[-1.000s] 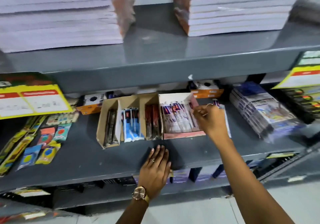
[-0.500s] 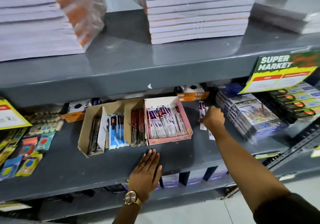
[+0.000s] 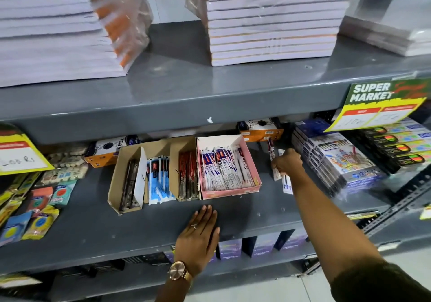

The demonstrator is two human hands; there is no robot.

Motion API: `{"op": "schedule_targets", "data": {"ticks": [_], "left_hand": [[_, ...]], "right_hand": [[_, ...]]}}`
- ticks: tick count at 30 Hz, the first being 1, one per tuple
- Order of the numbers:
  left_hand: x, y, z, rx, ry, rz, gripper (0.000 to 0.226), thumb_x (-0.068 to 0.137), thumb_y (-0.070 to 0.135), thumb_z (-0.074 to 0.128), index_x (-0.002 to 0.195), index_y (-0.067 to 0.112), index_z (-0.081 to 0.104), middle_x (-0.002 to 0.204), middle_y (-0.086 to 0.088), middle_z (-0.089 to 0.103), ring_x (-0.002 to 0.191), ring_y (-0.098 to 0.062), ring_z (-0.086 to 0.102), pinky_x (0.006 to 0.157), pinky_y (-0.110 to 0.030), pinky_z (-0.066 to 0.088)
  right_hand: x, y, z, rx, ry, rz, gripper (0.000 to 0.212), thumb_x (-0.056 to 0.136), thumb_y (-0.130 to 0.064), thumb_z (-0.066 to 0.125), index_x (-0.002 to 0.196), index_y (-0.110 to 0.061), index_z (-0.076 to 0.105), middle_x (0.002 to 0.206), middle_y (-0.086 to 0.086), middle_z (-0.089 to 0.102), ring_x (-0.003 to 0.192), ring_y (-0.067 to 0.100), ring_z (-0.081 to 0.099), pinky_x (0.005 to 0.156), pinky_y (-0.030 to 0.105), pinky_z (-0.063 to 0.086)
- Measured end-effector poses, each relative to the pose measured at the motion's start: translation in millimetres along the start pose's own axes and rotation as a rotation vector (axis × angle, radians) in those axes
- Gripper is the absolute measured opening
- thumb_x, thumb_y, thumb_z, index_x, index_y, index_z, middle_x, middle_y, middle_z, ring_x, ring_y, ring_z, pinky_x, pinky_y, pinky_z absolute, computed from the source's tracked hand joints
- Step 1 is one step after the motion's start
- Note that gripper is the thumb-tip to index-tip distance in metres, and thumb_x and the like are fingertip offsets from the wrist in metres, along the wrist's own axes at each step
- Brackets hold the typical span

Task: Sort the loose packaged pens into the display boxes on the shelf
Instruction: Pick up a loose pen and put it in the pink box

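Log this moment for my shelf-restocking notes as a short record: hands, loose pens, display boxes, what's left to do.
left hand: flat on the grey shelf, palm down, holding nothing
right hand: closed on loose packaged pens right of the pink box
pink box: holds white-and-blue packaged pens
cardboard boxes: three compartments, with dark, blue and red packs
remaining: the loose packs are not yet in any box
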State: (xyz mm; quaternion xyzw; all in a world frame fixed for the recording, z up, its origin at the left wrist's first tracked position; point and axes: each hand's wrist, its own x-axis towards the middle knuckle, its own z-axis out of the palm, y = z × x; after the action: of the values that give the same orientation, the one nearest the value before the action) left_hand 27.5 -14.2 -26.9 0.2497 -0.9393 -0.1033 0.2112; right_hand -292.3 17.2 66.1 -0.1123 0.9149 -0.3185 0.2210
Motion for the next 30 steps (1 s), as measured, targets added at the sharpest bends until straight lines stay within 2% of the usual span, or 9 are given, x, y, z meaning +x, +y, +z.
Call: {"op": "schedule_targets", "data": {"ticks": [3, 6, 10, 14, 17, 19, 22, 25, 30], "left_hand": [[1.9, 3.8, -5.5, -0.005, -0.061, -0.04, 0.059, 0.102, 0.045, 0.02, 0.123, 0.012, 0.064, 0.129, -0.004, 0.061, 0.122, -0.018, 0.055, 0.113, -0.026, 0.022], [0.9, 10.5, -11.7, -0.236, 0.043, -0.229, 0.052, 0.096, 0.05, 0.031, 0.126, 0.021, 0.061, 0.128, 0.004, 0.062, 0.116, -0.013, 0.06, 0.102, -0.025, 0.042], [11.8, 29.1, -34.0, -0.72, 0.207, -0.418, 0.042, 0.094, 0.044, 0.049, 0.128, 0.02, 0.059, 0.121, 0.01, 0.064, 0.109, 0.004, 0.06, 0.093, -0.02, 0.048], [31.0, 43.9, -55.9, -1.345, 0.158, -0.716, 0.031, 0.09, 0.03, 0.055, 0.114, 0.013, 0.065, 0.114, -0.012, 0.069, 0.103, -0.019, 0.068, 0.086, -0.029, 0.054], [39.1, 43.8, -63.0, -1.558, 0.009, -0.973, 0.028, 0.095, 0.028, 0.053, 0.11, 0.007, 0.065, 0.101, -0.013, 0.074, 0.091, -0.024, 0.071, 0.075, -0.031, 0.058], [40.4, 43.5, -64.0, -1.614, -0.078, -1.078, 0.03, 0.094, 0.034, 0.053, 0.106, 0.008, 0.064, 0.097, -0.012, 0.074, 0.091, -0.025, 0.071, 0.07, -0.031, 0.058], [37.2, 42.4, -60.8, -1.629, -0.184, -1.146, 0.043, 0.094, 0.041, 0.05, 0.117, 0.006, 0.06, 0.112, -0.017, 0.069, 0.104, -0.029, 0.066, 0.085, -0.038, 0.053], [31.0, 42.1, -59.6, -1.637, -0.256, -1.144, 0.048, 0.095, 0.042, 0.047, 0.118, 0.003, 0.061, 0.11, -0.017, 0.07, 0.104, -0.029, 0.067, 0.093, -0.04, 0.049], [26.9, 38.1, -55.5, -1.604, -0.26, -1.124, 0.04, 0.097, 0.034, 0.049, 0.113, 0.001, 0.065, 0.107, -0.017, 0.071, 0.098, -0.028, 0.069, 0.084, -0.034, 0.055]], "right_hand": [[-10.4, 8.0, -9.8, 0.159, -0.08, 0.023, 0.016, 0.069, -0.004, 0.075, 0.083, -0.003, 0.066, 0.099, 0.02, 0.069, 0.071, 0.029, 0.068, 0.079, 0.04, 0.06], [-37.7, 20.9, -18.9, 0.374, -0.173, -0.035, 0.025, 0.071, 0.001, 0.078, 0.062, -0.011, 0.058, 0.085, 0.02, 0.066, 0.063, 0.024, 0.06, 0.068, 0.038, 0.057], [-98.1, 35.2, -25.8, 0.458, -0.437, -0.126, 0.01, 0.077, 0.001, 0.072, 0.075, -0.008, 0.069, 0.082, 0.013, 0.07, 0.065, 0.014, 0.066, 0.062, 0.025, 0.058], [-143.7, 52.8, -13.9, 0.472, -0.667, -0.09, 0.016, 0.077, 0.006, 0.07, 0.093, 0.005, 0.071, 0.071, 0.004, 0.077, 0.059, 0.009, 0.073, 0.055, 0.02, 0.06], [-169.4, 63.0, 2.6, 0.406, -0.785, -0.094, 0.013, 0.078, 0.002, 0.071, 0.091, 0.0, 0.074, 0.068, 0.001, 0.077, 0.057, 0.01, 0.071, 0.058, 0.021, 0.06], [-179.9, 70.1, 12.3, 0.365, -0.825, -0.088, 0.011, 0.078, -0.001, 0.073, 0.088, -0.003, 0.076, 0.07, 0.002, 0.077, 0.06, 0.011, 0.07, 0.059, 0.023, 0.06], [-185.3, 80.2, 20.9, 0.327, -0.865, -0.056, 0.009, 0.077, -0.003, 0.074, 0.085, -0.006, 0.076, 0.072, 0.002, 0.077, 0.063, 0.013, 0.07, 0.062, 0.024, 0.058], [-189.2, 85.6, 25.2, 0.302, -0.889, -0.028, 0.008, 0.077, -0.002, 0.073, 0.081, -0.008, 0.077, 0.069, 0.002, 0.077, 0.06, 0.012, 0.069, 0.065, 0.026, 0.059], [-194.9, 88.2, 29.7, 0.269, -0.903, 0.007, 0.007, 0.077, -0.004, 0.074, 0.083, -0.008, 0.076, 0.067, -0.001, 0.077, 0.059, 0.01, 0.069, 0.062, 0.025, 0.058]]}}
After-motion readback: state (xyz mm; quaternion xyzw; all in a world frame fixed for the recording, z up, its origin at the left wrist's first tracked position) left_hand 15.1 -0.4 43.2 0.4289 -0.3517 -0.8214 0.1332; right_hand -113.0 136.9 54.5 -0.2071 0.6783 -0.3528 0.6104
